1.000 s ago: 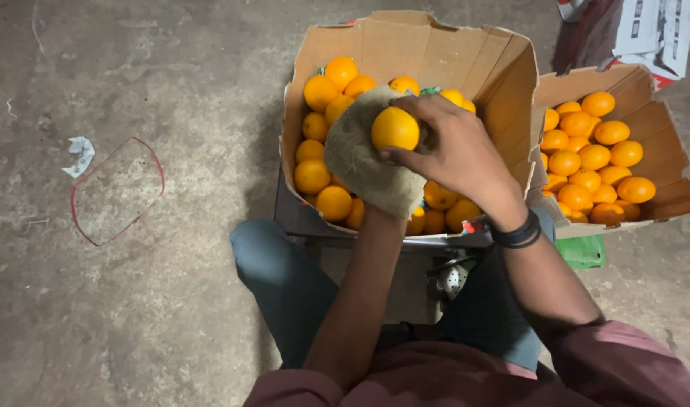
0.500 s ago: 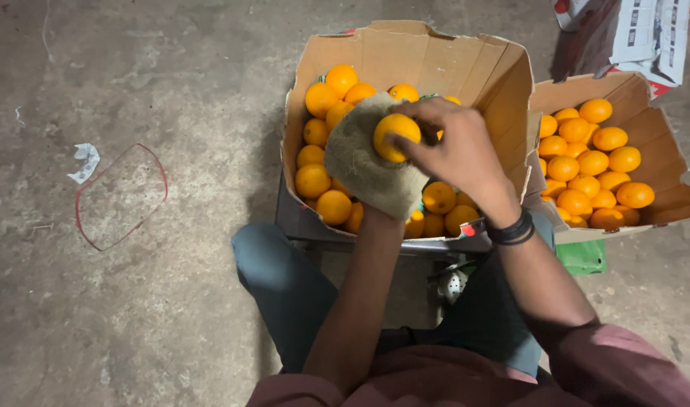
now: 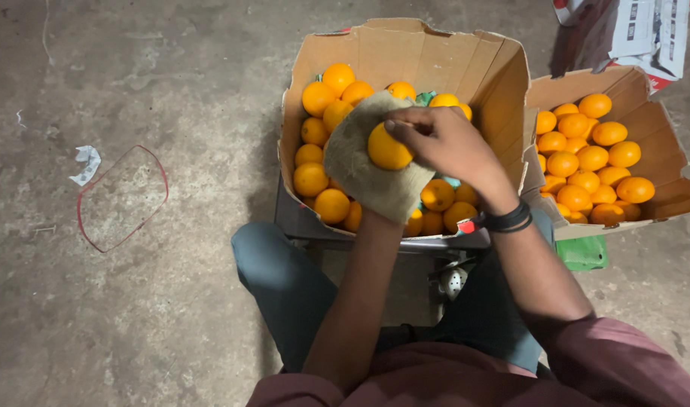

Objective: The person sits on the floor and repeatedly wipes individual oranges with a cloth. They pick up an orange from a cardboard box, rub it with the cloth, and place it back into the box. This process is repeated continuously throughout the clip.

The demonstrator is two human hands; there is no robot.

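Orange [image 3: 389, 148] pinched by right hand [image 3: 447, 143], cloth-wrapped left hand [image 3: 375, 169] cupping, above fruit-filled box [image 3: 405, 53].

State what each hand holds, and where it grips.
Right hand grips an orange by its top, fingers curled over. Left hand, hidden under a cloth, cups it from below.

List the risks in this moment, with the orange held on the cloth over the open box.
1. The round orange sits on a beige cloth draped over the left hand, pinned only by the right hand; it might slip and drop onto the fruit below.
2. The brown cardboard box rests on a raised stand at the knees; a push might tip it.
3. The second cardboard box is heaped, so fruit may roll out if bumped.
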